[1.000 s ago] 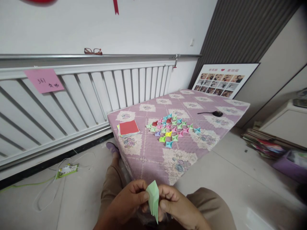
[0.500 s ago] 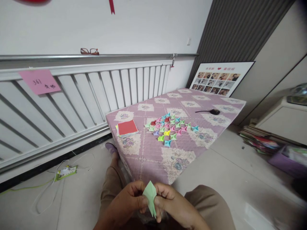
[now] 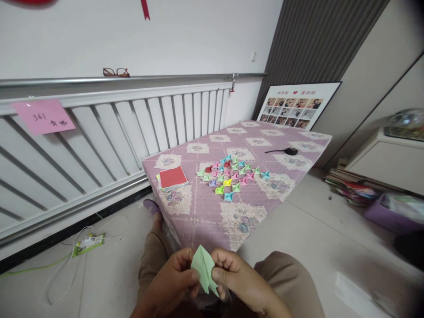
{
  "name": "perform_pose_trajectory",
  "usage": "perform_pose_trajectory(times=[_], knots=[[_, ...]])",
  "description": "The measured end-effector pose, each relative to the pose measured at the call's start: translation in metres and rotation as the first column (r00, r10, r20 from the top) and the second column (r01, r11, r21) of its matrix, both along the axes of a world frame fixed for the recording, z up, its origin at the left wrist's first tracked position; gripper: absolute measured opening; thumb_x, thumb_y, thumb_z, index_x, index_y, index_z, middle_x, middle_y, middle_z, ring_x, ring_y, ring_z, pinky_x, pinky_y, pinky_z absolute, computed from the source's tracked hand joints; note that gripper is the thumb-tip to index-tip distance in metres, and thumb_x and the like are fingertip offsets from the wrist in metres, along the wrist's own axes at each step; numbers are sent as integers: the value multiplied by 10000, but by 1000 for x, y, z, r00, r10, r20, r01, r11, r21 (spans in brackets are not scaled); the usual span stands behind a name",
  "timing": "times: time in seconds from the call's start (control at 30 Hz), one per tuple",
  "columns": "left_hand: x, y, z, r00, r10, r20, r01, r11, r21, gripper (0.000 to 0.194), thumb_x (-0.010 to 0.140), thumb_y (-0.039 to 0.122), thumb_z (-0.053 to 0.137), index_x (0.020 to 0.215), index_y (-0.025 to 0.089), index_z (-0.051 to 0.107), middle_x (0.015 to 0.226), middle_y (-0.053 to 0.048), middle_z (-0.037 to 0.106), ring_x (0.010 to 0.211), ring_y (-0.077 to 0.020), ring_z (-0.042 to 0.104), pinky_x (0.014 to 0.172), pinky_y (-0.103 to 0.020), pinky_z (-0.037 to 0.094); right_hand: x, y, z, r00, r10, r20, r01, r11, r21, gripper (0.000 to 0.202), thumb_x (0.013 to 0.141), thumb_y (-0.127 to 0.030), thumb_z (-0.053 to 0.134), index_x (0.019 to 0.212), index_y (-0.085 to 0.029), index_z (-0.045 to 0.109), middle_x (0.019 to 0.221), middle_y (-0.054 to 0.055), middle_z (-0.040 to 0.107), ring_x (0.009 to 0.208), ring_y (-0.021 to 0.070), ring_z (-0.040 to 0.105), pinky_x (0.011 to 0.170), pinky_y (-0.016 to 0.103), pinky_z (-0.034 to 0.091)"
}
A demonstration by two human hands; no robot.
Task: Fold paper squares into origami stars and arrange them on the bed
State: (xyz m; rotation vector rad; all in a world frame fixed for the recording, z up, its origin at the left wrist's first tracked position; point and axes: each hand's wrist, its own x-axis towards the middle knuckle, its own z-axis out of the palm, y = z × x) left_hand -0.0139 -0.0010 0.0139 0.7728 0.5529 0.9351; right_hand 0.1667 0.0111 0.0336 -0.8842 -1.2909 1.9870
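A pale green folded origami paper (image 3: 202, 268) is held upright between my two hands, just off the table's near corner. My left hand (image 3: 177, 276) pinches its left side, thumb on the face towards me. On the other side my right hand (image 3: 236, 276) grips the right edge between thumb and fingers. The paper has a pointed top, a crease down its middle and split points at the bottom. Ahead on the table stand several small folded paper figures (image 3: 228, 182) in green, pink, blue, yellow and red. A stack of square paper (image 3: 172, 178), red on top, lies left of them.
A purple flowered cloth covers the table (image 3: 205, 227). Near its far right edge lies a black ladle-like object (image 3: 290, 151). Along the wall runs a radiator (image 3: 126, 132), with glasses (image 3: 115, 72) on the pipe above. A power strip (image 3: 88, 244) and cables lie on the floor at left.
The green paper now shows wider, its lower points spread further apart, with both hands still gripping it. The whole view has shifted slightly, so the room's things appear further left.
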Motion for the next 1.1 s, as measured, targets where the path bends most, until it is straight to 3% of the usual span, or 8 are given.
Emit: perform_pose_trajectory(times=[0.3, 0.53, 0.87, 1.1], knots=[[2, 0, -1, 998, -65, 8, 65, 997, 40, 310, 703, 364, 774, 841, 147, 601, 621, 4, 588, 511, -69, 491, 511, -172, 346, 0, 2, 0, 1000, 16, -13, -16, 1000, -24, 414, 690, -524, 713, 764, -151, 549, 561, -49, 561, 435, 44, 476, 452, 163, 358], [1, 3, -3, 998, 33, -62, -32, 999, 19, 307, 666, 340, 802, 812, 134, 625, 603, 25, 552, 515, -50, 418, 487, -158, 289, -1, 4, -5, 997, -79, -19, 79, 997, 3, 395, 711, -513, 710, 768, -164, 533, 612, -53, 543, 488, 55, 481, 504, 187, 365], [1, 3, -2, 997, 50, -57, -49, 999, 16, 305, 660, 346, 805, 792, 131, 633, 643, 11, 579, 542, -65, 470, 520, -174, 352, -1, 3, 2, 995, 3, -98, 2, 999, 52, 290, 759, -387, 705, 838, -170, 529, 708, -8, 633, 657, 108, 577, 588, 214, 386], [2, 3, -1, 998, 47, -40, -46, 999, 21, 288, 673, 332, 799, 806, 133, 639, 680, 1, 592, 588, -82, 497, 562, -193, 385, -1, 3, 3, 994, -5, -111, 15, 996, 91, 252, 769, -329, 706, 852, -171, 528, 724, -3, 659, 678, 107, 583, 608, 214, 363]])
